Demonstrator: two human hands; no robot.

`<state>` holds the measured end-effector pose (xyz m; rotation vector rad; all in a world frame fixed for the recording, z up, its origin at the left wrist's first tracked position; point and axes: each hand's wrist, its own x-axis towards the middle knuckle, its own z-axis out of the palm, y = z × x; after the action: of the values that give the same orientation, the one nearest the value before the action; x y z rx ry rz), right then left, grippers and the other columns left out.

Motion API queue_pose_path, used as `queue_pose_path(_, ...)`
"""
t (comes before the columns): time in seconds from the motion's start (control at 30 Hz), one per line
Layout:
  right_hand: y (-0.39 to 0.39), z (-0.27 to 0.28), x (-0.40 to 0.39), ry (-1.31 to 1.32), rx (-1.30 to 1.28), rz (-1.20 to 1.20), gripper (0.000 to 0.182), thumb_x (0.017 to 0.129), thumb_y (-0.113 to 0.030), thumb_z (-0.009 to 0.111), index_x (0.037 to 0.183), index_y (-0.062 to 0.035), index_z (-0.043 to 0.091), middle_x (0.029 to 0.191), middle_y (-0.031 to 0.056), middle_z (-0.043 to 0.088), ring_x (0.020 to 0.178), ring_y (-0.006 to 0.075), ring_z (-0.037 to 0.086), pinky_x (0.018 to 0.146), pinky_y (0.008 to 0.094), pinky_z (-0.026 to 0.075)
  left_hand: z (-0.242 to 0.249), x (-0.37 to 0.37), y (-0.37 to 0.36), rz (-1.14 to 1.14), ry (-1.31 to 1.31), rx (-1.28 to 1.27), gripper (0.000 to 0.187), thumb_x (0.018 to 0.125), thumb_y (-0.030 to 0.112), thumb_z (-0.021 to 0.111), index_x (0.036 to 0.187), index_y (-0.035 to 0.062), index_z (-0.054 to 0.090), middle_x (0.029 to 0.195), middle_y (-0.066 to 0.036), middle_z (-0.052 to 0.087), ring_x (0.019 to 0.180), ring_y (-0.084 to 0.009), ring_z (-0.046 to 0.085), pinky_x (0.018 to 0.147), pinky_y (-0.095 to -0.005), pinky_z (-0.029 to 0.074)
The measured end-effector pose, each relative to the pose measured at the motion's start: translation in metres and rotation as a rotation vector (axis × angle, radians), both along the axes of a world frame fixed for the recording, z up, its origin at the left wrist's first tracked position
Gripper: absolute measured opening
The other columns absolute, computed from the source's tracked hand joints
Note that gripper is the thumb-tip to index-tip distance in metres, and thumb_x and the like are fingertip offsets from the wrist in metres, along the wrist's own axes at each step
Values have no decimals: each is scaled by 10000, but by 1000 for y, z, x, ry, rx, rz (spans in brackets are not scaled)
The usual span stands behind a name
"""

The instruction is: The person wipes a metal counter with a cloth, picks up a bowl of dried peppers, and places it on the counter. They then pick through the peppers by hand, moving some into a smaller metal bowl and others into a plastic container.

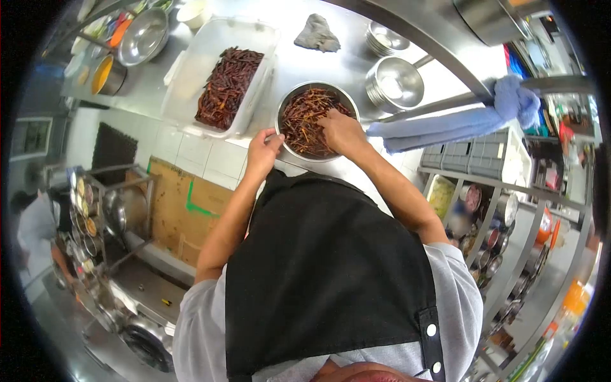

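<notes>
A round metal bowl (351, 102) stands at the near edge of the metal counter, filled with dark red dried chilies (305, 121) with paler, stem-like pieces among them. My left hand (263, 151) is at the bowl's left rim, thumb and fingers closed on it. From the right, my right hand (344, 132) reaches over the rim, its fingers bent into the dried chilies and their tips partly hidden. Left of the bowl sits a translucent plastic tub (254, 32) holding a heap of similar dried chilies.
A crumpled grey cloth (317, 34) lies behind the bowl. Stacked metal bowls (396, 83) stand to the right, near a blue towel (445, 126) on a rail. More metal bowls (144, 37) are at the far left. Another person (41, 226) is at the left edge.
</notes>
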<state>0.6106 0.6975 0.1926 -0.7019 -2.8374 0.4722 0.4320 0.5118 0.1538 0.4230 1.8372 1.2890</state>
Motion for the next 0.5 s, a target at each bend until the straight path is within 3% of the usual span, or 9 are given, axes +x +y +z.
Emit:
queue_pose_path(0.1,11,11,1,62,-42,122,147,885,-142,638,938,-102,769,984,96,687,947,314,678,784,443,554,11,15,-12,15,252,-57,407,944,185,732,1283,-12,624,1229,-177,706,1067,-259,685,863,-345,549)
queue_pose_path(0.23,19,14,7,155,-268,-110,158,922,-211,694,980,-92,779,943,111,714,924,317,685,774,419,539,38,24,-12,13,823,162,401,898,138,748,1262,11,641,1337,-177,657,1206,-348,646,1017,-396,502)
queue_pose_path(0.33,18,24,12,297,-498,-249,163,931,-178,703,1005,-50,772,871,103,734,785,248,697,699,365,535,67,29,10,-107,771,328,357,885,135,744,1204,0,657,1336,-193,643,1234,-392,605,1045,-433,481)
queue_pose_path(0.37,16,29,14,291,-647,-303,165,935,-170,703,1005,-34,763,853,95,733,750,216,685,675,344,526,72,31,21,-144,718,402,346,891,148,736,1192,-6,663,1246,-201,680,1125,-386,661,966,-420,526)
queue_pose_path(0.47,2,37,14,288,-1005,-395,172,948,-151,700,998,10,735,806,69,720,676,131,649,614,288,498,69,40,40,-356,538,256,321,919,185,726,1167,-14,682,1203,-217,705,1105,-354,689,946,-406,533)
queue_pose_path(0.5,-4,34,16,299,-1063,-385,175,953,-149,697,993,20,725,793,57,710,672,111,637,602,272,489,73,43,45,-407,479,278,265,930,199,706,1092,-11,702,1061,-213,725,968,-360,712,837,-422,548)
